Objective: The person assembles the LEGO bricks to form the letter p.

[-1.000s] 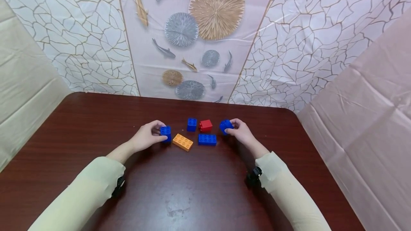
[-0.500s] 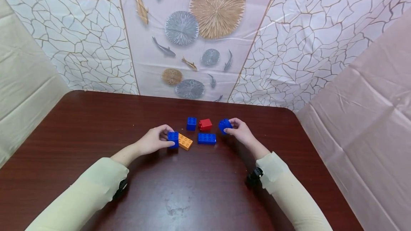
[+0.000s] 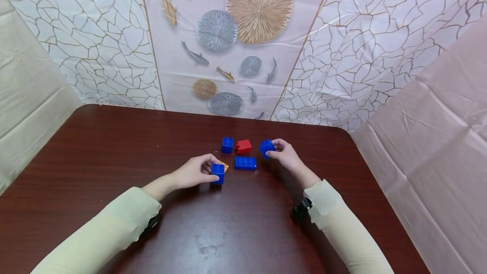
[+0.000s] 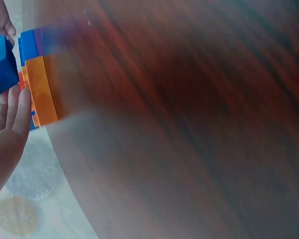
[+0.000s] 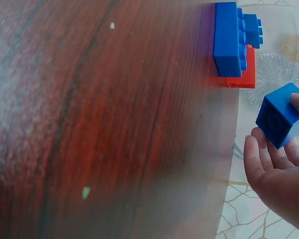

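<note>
My left hand [image 3: 195, 171] pinches a square blue brick [image 3: 217, 174], studs up, in front of an orange brick [image 3: 225, 165] that it mostly hides in the head view. The orange brick's side [image 4: 42, 89] shows fully in the left wrist view, beyond the fingers. On the right, my right hand [image 3: 287, 155] holds another square blue brick [image 3: 267, 149] between thumb and fingers, tilted. Its hollow underside [image 5: 275, 122] faces the right wrist camera. Between the hands lie a long blue brick [image 3: 245, 163], a small blue brick [image 3: 227, 145] and a red brick [image 3: 244, 146] on its side.
The dark wooden table [image 3: 243, 231] has its far edge close behind the bricks. A patterned cloth [image 3: 224, 71] hangs behind that edge. Small light specks [image 5: 86, 192] dot the table top in the right wrist view.
My left hand has carried its blue brick rightward and nearer to me, now covering most of the orange brick. The right hand and its brick have stayed nearly still.
</note>
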Motion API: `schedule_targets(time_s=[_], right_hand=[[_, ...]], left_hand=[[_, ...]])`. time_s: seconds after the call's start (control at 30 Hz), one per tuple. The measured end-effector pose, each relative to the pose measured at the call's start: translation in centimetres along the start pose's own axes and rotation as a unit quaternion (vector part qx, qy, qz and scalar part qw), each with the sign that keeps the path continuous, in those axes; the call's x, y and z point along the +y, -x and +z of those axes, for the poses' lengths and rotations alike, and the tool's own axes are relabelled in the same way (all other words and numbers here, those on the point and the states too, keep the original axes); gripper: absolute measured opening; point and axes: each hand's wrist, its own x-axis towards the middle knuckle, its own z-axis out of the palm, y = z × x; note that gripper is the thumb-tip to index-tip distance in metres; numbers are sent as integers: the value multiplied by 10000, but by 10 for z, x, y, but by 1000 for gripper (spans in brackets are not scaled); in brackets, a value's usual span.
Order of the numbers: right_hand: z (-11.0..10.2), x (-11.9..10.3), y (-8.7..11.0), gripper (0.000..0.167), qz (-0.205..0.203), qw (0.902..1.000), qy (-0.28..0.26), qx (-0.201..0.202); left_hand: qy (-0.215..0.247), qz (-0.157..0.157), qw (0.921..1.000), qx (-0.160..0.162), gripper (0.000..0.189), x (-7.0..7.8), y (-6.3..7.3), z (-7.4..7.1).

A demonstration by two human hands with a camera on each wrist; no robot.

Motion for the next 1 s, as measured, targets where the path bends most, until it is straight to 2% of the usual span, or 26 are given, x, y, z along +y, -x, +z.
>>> schedule_targets(time_s=[0.17,0.33,0.53,1.0], right_hand=[[0,-5,3,33,-26,10000,-51,13],[1,-5,3,32,-92,9998,-160,64],[1,-6,5,32,38,9999,-136,-2],[1,-12,7,33,-37,9999,-105,-60]], left_hand=[[-95,-25,9998,-187,35,4,-2,8],[-64,211,9994,-252,35,4,-3,18],[46,387,9983,-432,33,2,-4,27],[-2,325,9980,-543,32,-1,-6,34]])
